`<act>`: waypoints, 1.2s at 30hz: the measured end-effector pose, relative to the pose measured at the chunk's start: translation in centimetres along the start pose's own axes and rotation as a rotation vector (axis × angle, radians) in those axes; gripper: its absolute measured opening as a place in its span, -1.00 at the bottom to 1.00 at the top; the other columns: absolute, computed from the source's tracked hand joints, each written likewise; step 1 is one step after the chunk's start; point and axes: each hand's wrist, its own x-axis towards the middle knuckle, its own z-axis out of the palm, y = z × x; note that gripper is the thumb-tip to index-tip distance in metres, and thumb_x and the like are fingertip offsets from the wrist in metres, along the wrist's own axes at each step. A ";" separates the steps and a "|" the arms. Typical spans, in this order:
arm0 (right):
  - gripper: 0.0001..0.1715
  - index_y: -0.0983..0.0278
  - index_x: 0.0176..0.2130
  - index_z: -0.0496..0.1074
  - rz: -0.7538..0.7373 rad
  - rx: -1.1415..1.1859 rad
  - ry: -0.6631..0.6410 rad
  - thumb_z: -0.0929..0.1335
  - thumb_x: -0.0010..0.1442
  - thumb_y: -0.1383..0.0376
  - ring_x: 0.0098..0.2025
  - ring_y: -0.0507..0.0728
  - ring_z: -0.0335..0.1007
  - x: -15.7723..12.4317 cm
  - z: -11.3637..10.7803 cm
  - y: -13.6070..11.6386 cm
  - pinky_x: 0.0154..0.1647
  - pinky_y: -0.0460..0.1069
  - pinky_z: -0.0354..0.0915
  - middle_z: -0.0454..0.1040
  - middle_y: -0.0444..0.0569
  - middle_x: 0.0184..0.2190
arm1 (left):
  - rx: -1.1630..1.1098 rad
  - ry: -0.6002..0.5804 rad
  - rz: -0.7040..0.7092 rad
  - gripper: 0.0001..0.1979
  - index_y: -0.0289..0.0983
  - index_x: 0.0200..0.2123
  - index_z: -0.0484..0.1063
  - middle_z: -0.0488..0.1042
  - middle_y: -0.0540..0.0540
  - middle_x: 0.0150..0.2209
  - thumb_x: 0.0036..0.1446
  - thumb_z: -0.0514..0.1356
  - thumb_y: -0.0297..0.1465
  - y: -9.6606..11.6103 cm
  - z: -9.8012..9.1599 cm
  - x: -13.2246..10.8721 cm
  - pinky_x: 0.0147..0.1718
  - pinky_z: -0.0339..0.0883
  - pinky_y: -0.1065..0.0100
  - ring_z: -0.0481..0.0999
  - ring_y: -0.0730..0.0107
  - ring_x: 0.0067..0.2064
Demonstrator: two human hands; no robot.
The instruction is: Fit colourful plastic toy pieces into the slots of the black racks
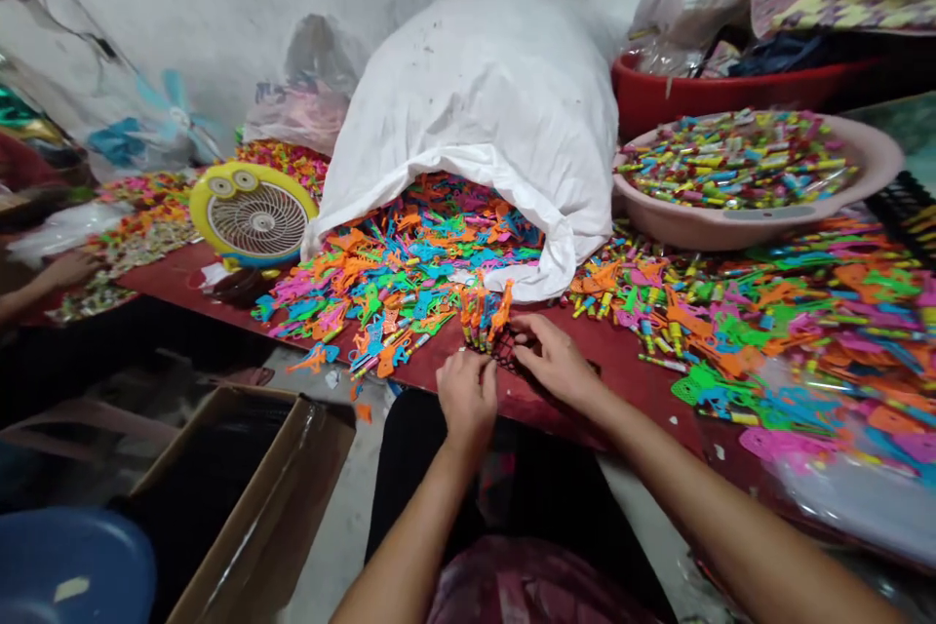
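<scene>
A small dark grid rack [507, 351] lies at the front edge of the red table, with several short tubes [479, 333] standing upright in its left part, topped by orange and blue plastic pieces. My left hand [468, 395] is closed at the rack's near left corner; its fingertips point away, and what they pinch is hidden. Over the right side of the rack, my right hand [556, 359] has its thumb and fingers apart, close to an orange top. Behind the rack, colourful plastic pieces [431, 244] spill from the mouth of a white sack [483, 78].
A pink basin [731, 226] of small colourful tubes stands at right, before a red tub [731, 93]. Assembled pieces [826, 302] cover the table's right. A yellow fan [255, 214] stands left. Below are a cardboard box [285, 487] and blue basin [73, 556]. Another person's hand [69, 271] shows far left.
</scene>
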 end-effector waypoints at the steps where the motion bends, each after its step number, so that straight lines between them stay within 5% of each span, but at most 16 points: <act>1: -0.62 0.26 0.01 0.41 -0.004 -0.028 -0.006 0.32 0.17 0.34 -0.08 0.16 0.44 -0.6 -0.4 -0.3 -0.02 0.11 0.35 0.48 0.05 -0.07 | 0.009 -0.032 0.027 -0.89 -0.19 -0.31 0.54 0.54 -0.10 -0.27 0.23 0.19 -0.38 0.8 0.2 -0.5 -0.19 0.23 0.19 0.46 0.21 -0.18; 5: -0.68 0.24 -0.04 0.45 0.018 -0.163 0.028 0.37 0.21 0.21 -0.10 0.19 0.43 -2.1 -1.8 -1.4 -0.09 0.08 0.34 0.50 0.04 -0.12 | -0.126 -0.106 0.120 -0.89 -0.14 -0.25 0.54 0.54 -0.07 -0.25 0.23 0.19 -0.40 2.8 0.9 -1.9 -0.17 0.23 0.18 0.44 0.25 -0.16; 8: -0.76 0.24 -0.15 0.48 0.041 -0.226 0.075 0.38 0.23 0.16 -0.19 0.17 0.43 -2.3 -1.3 -2.2 -0.18 0.04 0.32 0.51 0.02 -0.22 | -0.269 0.101 -0.011 -0.91 -0.22 -0.20 0.45 0.49 -0.13 -0.22 0.23 0.18 -0.39 1.9 0.8 -1.2 -0.10 0.28 0.18 0.44 0.22 -0.11; 11: -0.77 0.25 -0.22 0.49 0.029 -0.226 0.114 0.37 0.24 0.13 -0.23 0.16 0.42 -1.8 0.8 -2.8 -0.20 0.03 0.30 0.50 0.00 -0.28 | -0.336 0.237 -0.173 -0.63 -0.29 0.01 0.32 0.42 -0.25 -0.05 0.12 0.26 -0.41 -0.2 0.5 1.2 -0.01 0.30 0.14 0.40 0.14 0.01; 14: -0.76 0.27 -0.24 0.48 0.026 -0.300 0.174 0.36 0.24 0.14 -0.27 0.15 0.39 -1.0 3.0 -3.0 -0.22 0.02 0.26 0.48 0.00 -0.30 | -0.340 0.076 -0.205 -0.50 -0.27 0.08 0.27 0.43 -0.23 0.01 0.06 0.29 -0.46 -1.6 0.2 3.4 0.02 0.27 0.11 0.42 0.12 0.02; 18: -0.75 0.28 -0.28 0.48 0.067 -0.319 0.238 0.33 0.27 0.16 -0.31 0.13 0.35 -0.6 3.6 -2.4 -0.25 0.01 0.24 0.46 -0.01 -0.33 | -0.196 -0.103 -0.173 -0.76 -0.22 -0.12 0.37 0.52 -0.14 -0.16 0.11 0.24 -0.42 -1.1 0.1 3.6 -0.08 0.24 0.08 0.43 0.07 -0.06; 27: -0.74 0.27 -0.22 0.52 0.145 -0.036 0.046 0.34 0.25 0.14 -0.26 0.13 0.40 -2.9 -0.7 -1.2 -0.24 -0.02 0.29 0.52 -0.05 -0.31 | -0.113 -0.087 -0.062 -0.85 -0.21 -0.42 0.37 0.49 -0.08 -0.35 0.14 0.27 -0.33 0.6 0.7 0.6 -0.06 0.17 0.14 0.42 0.16 -0.18; 36: -0.65 0.22 -0.49 0.25 0.075 -0.168 0.206 0.27 0.31 0.15 -0.46 0.05 0.17 -4.1 0.9 -0.8 -0.44 -0.07 0.09 0.25 -0.17 -0.53 | -0.165 -0.207 -0.067 -0.82 -0.21 -0.46 0.47 0.52 -0.01 -0.37 0.12 0.32 -0.28 0.0 0.4 1.3 -0.04 0.15 0.20 0.44 0.27 -0.21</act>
